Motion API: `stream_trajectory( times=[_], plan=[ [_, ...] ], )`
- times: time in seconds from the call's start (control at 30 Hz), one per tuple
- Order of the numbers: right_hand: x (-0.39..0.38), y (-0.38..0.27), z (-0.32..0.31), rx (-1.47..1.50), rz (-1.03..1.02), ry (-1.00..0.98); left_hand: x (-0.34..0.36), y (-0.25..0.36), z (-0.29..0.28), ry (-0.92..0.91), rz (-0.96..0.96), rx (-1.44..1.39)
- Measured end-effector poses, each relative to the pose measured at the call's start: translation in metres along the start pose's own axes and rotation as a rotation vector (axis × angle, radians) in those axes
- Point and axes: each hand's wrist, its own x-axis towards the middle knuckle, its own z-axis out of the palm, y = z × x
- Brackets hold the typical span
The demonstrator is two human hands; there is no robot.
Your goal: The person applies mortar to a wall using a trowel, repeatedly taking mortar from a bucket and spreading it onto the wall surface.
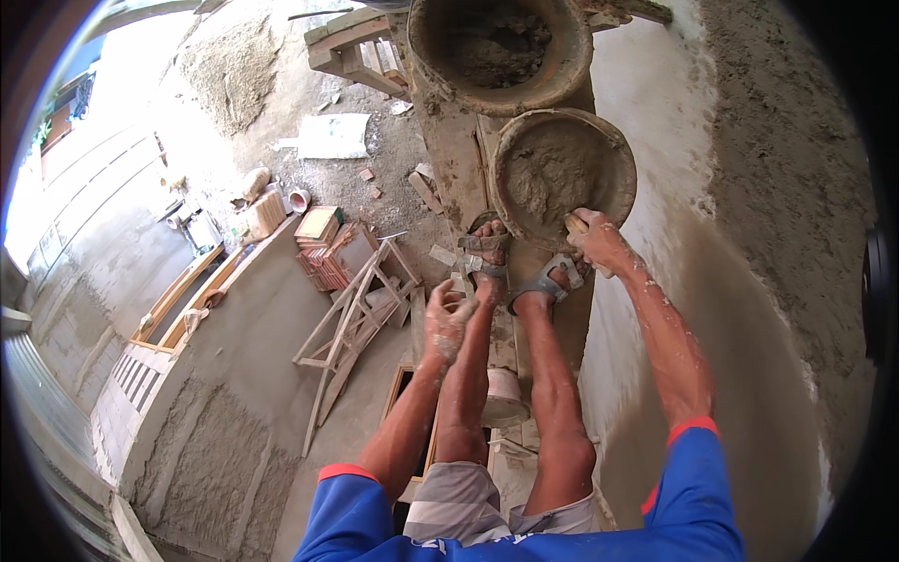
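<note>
My right hand (604, 245) grips a light wooden tool (578, 224) at the lower rim of a round tub of wet grey mortar (552, 169). My left hand (445, 323) hangs left of my legs, mortar-smeared, fingers loosely bent and apart, apparently holding nothing. My sandalled feet (545, 281) rest on a narrow wooden plank (445, 164) just below that tub. A second mortar-caked tub (496, 51) sits beyond it at the top. Under the plank, between my legs, a pale bucket (503, 403) is partly visible.
A wall (655, 112) with smooth and rough plaster runs along my right. Down to the left are a wooden trestle (346, 332), stacked red tiles (328, 258), a white sack (332, 136), a sand pile (225, 70) and scattered debris. A half-plastered low wall (215, 393) stands lower left.
</note>
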Motion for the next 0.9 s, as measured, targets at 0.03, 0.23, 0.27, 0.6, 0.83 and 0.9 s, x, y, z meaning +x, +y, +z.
stream_trajectory(
  times=[0.03, 0.23, 0.27, 0.6, 0.83, 0.9],
  plan=[
    [0.005, 0.015, 0.008, 0.163, -0.019, 0.038, -0.005, 0.002, 0.016, -0.052, -0.019, -0.042],
    [-0.032, 0.043, 0.017, 0.528, -0.088, 0.098, -0.049, 0.022, 0.031, -0.179, -0.052, -0.067],
    [-0.039, 0.047, 0.016, 0.521, -0.089, 0.104, -0.056, 0.025, 0.030, -0.192, -0.068, -0.029],
    [-0.124, -0.007, -0.043, -0.639, -0.138, 0.595, -0.117, 0.029, 0.071, -0.248, 0.006, -0.153],
    [-0.024, -0.031, -0.044, -1.035, -0.130, 0.576, -0.130, -0.015, 0.106, -0.263, 0.094, 0.001],
    [-0.004, -0.003, -0.043, -0.854, -0.452, 0.581, -0.142, -0.013, 0.121, -0.269, 0.153, 0.007]
  ],
)
